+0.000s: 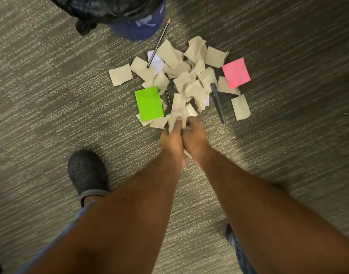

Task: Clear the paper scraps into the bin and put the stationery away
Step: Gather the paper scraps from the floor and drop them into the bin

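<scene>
Several beige paper scraps [181,76] lie in a heap on the carpet. A green sticky-note pad [148,103] sits at the heap's left, a pink sticky-note pad [236,72] at its right. A thin pen with an orange tip [158,43] rests at the heap's far side, and a dark marker [217,102] lies to the right. My left hand [172,136] and my right hand [195,138] press together at the near edge of the heap, both closed on scraps [176,116]. The blue bin [139,24] with a black liner stands beyond the heap.
Grey striped carpet [51,86] covers the floor all around. My dark shoe [87,173] stands at the left, close to my left arm. A knot of the black bin liner [84,27] hangs at the bin's left side.
</scene>
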The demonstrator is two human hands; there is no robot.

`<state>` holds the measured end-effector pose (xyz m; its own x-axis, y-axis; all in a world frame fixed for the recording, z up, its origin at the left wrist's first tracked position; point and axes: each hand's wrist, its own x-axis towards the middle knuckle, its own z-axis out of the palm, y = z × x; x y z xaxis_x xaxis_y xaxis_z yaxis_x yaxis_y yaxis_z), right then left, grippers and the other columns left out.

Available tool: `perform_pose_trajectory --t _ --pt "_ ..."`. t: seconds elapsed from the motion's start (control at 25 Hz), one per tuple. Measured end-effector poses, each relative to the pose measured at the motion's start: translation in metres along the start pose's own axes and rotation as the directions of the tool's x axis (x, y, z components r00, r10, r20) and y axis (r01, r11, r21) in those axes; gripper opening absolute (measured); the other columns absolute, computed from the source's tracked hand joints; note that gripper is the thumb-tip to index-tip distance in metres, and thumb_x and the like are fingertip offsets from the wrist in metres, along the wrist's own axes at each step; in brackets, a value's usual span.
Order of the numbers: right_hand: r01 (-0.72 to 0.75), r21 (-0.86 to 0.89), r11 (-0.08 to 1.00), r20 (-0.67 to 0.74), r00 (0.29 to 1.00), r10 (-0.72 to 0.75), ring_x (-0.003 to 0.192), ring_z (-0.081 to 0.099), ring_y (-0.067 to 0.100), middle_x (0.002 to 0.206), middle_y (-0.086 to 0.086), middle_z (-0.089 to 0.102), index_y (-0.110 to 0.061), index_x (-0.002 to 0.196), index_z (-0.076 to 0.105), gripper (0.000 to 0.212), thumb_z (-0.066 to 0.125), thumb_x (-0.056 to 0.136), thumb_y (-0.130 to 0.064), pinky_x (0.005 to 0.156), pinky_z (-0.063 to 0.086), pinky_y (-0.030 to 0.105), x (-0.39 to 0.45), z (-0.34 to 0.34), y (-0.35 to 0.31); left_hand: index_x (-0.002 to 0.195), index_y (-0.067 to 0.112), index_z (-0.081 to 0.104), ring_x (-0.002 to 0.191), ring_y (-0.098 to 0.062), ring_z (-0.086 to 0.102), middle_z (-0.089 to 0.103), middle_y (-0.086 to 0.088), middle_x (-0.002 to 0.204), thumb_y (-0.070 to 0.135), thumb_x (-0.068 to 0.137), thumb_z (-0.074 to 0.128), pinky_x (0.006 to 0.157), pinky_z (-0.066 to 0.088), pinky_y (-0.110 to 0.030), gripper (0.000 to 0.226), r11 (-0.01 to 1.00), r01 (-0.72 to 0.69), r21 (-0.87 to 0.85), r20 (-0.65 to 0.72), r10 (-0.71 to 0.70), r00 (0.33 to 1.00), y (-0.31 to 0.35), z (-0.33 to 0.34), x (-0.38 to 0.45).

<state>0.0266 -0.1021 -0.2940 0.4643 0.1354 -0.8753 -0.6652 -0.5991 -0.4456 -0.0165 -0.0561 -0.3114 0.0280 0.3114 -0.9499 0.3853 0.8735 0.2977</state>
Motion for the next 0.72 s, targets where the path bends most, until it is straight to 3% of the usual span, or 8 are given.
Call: perform_pose_trajectory --t 0.16,0.24,0.32,0.36,0.44,0.52,0.6,0.72 --pt "0.121 -0.101 0.987 0.057 0.992 -0.116 0.103 0.072 0.025 0.114 0.007 0.069 -0.027 0.113 0.064 0.026 0.049 0.093 -0.022 0.09 0.063 0.049 -0.008 0.002 -0.001 0.131 0.011 0.066 0.104 -0.023 0.077 0.075 -0.013 0.125 0.028 0.101 0.064 0.08 0.062 -0.033 0.035 0.976 0.129 -0.178 0.158 -0.101 0.982 0.008 0.0 -0.006" --pt "0.144 0.016 0.989 0.029 0.989 -0.145 0.108 0.066 0.018 0.124 0.004 0.055 -0.028 0.129 0.058 0.04 0.053 0.095 -0.008 0.09 0.062 0.035 -0.012 -0.004 -0.019 0.134 0.012 0.065 0.113 -0.028 0.074 0.073 -0.015 0.129 0.023 0.104 0.057 0.088 0.061 -0.038 0.033 0.954 0.183 -0.237 0.227 -0.129 0.965 0.016 0.002 -0.007" --pt "0.105 0.206 0.973 -0.001 0.994 -0.107 0.095 0.061 0.011 0.114 0.0 0.051 -0.022 0.137 0.051 0.057 0.05 0.092 0.013 0.067 0.057 0.016 -0.011 -0.014 -0.03 0.135 0.011 0.064 0.114 -0.028 0.074 0.074 -0.016 0.126 0.021 0.104 0.057 0.09 0.063 -0.037 0.034 0.949 0.182 -0.258 0.226 -0.124 0.966 0.023 0.006 -0.009" --pt "0.098 0.284 0.954 -0.017 0.995 -0.097 0.088 0.06 0.011 0.107 -0.002 0.05 -0.018 0.137 0.051 0.061 0.048 0.088 0.019 0.06 0.053 0.015 -0.01 -0.019 -0.033 0.135 0.009 0.064 0.112 -0.026 0.074 0.075 -0.016 0.125 0.021 0.102 0.06 0.086 0.064 -0.034 0.035 0.947 0.169 -0.272 0.213 -0.112 0.971 0.026 0.007 -0.01" --pt "0.05 0.462 0.885 -0.022 0.999 -0.045 0.085 0.061 0.016 0.108 0.002 0.054 -0.014 0.134 0.054 0.066 0.047 0.08 0.024 0.062 0.053 0.024 -0.008 -0.02 -0.035 0.134 0.009 0.063 0.103 -0.021 0.076 0.076 -0.013 0.121 0.015 0.098 0.066 0.076 0.064 -0.028 0.037 0.931 0.153 -0.331 0.231 -0.077 0.97 0.03 0.007 -0.014" --pt "-0.013 0.576 0.817 0.027 1.0 -0.003 0.086 0.064 0.028 0.123 0.021 0.058 -0.016 0.128 0.055 0.068 0.047 0.073 0.023 0.071 0.053 0.037 -0.012 -0.014 -0.034 0.125 0.014 0.064 0.093 -0.017 0.076 0.077 -0.009 0.111 0.009 0.096 0.066 0.072 0.062 -0.026 0.03 0.913 0.191 -0.362 0.295 -0.082 0.952 0.032 0.007 -0.022" --pt "-0.01 0.565 0.825 0.052 0.998 -0.023 0.095 0.068 0.033 0.136 0.03 0.057 -0.016 0.123 0.055 0.065 0.051 0.07 0.022 0.076 0.058 0.045 -0.013 -0.011 -0.035 0.115 0.016 0.065 0.09 -0.017 0.076 0.077 -0.01 0.108 0.003 0.096 0.065 0.074 0.062 -0.026 0.023 0.918 0.18 -0.354 0.304 -0.07 0.95 0.034 0.006 -0.024" --pt "0.131 0.303 0.944 0.018 0.99 -0.143 0.086 0.063 0.018 0.107 0.016 0.061 -0.014 0.117 0.054 0.059 0.069 0.074 0.023 0.065 0.058 0.025 -0.011 -0.015 -0.045 0.118 0.012 0.065 0.092 -0.022 0.077 0.076 -0.017 0.117 -0.003 0.095 0.066 0.079 0.065 -0.029 0.028 0.93 0.088 -0.356 0.233 -0.002 0.972 0.047 0.002 -0.015"
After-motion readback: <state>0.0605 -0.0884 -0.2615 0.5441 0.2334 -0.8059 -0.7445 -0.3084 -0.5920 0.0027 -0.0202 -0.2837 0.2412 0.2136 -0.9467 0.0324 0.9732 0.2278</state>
